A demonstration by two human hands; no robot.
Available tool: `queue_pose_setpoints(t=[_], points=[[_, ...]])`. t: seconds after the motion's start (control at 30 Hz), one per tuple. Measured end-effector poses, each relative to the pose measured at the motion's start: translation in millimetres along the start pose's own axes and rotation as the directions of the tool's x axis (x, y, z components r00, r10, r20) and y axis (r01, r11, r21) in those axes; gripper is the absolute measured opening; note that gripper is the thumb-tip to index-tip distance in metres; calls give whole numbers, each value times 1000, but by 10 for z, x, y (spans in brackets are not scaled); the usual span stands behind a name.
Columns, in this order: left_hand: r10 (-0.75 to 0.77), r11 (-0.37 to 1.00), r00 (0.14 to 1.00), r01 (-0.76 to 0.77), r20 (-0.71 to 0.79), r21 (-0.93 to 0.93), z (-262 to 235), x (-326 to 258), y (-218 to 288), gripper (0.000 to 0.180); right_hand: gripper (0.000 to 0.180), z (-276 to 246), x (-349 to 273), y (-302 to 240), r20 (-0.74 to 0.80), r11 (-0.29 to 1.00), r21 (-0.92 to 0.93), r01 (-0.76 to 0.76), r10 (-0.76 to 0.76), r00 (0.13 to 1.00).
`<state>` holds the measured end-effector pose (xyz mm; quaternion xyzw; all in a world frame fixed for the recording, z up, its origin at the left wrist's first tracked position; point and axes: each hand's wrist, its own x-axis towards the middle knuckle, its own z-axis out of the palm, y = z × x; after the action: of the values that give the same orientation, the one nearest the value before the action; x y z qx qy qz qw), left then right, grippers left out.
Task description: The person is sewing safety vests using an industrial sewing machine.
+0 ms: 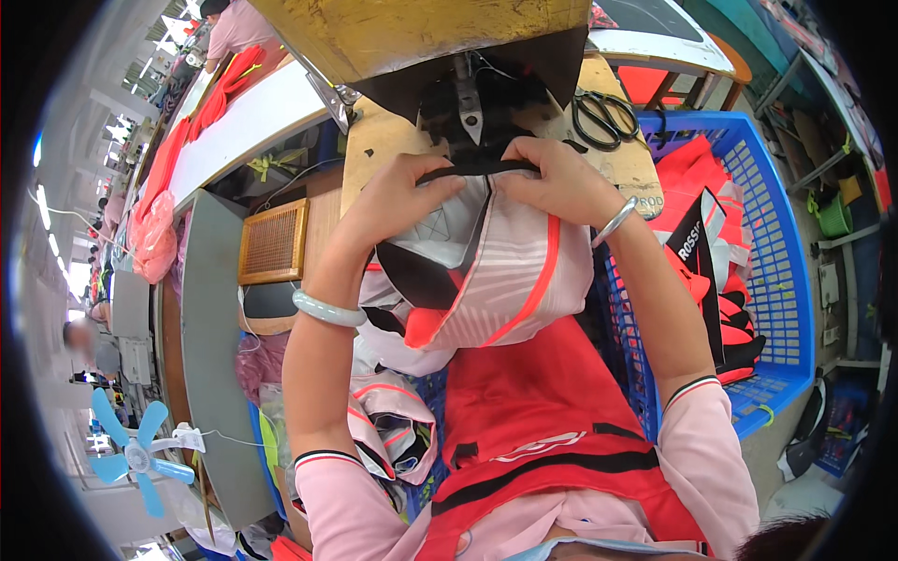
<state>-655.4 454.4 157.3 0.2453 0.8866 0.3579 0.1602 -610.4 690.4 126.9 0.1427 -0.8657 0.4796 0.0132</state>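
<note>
A half-sewn fabric bag (547, 266), white and grey with coral-red piping and black panels, hangs from my hands above my lap. My left hand (393, 201) pinches the left end of its black edge strip (477, 169). At the right end of that strip, my right hand (561, 182) grips with thumb and fingers closed. Just beyond the strip stands a machine head with a yellow-brown worn cover (440, 37); a pointed metal part (470, 103) comes down below it. What lies under this part is dark and blurred.
Black-handled scissors (608, 122) lie on the wooden tabletop (622, 173) right of the machine. A blue plastic basket (786, 318) with red and black fabric pieces stands to my right. More white-and-coral pieces (388, 411) lie low left. A blue-bladed fan (137, 455) is far left; another person (238, 28) sits beyond.
</note>
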Motion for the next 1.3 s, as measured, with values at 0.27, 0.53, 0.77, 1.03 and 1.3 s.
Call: queue_pose_setpoints(t=[0.27, 0.53, 0.77, 1.03, 1.3], points=[[-26, 999, 1000, 26, 8, -34, -61, 164, -43, 33, 44, -40, 152, 38, -7, 999, 30, -30, 30, 1000], [-30, 999, 999, 31, -41, 26, -111, 218, -55, 37, 43, -59, 228, 59, -58, 998, 36, 42, -40, 997], [-72, 995, 996, 68, -58, -69, -104, 233, -41, 35, 43, 2, 235, 80, -129, 992, 123, 28, -12, 992], [-143, 979, 986, 128, -83, -160, -101, 38, -17, 34, 33, -235, 22, 29, -98, 983, 180, 23, -6, 995], [113, 993, 928, -96, 356, -66, 707, -204, 109, 32, 41, 226, -1198, -449, 516, 835, -1, 551, -471, 715]])
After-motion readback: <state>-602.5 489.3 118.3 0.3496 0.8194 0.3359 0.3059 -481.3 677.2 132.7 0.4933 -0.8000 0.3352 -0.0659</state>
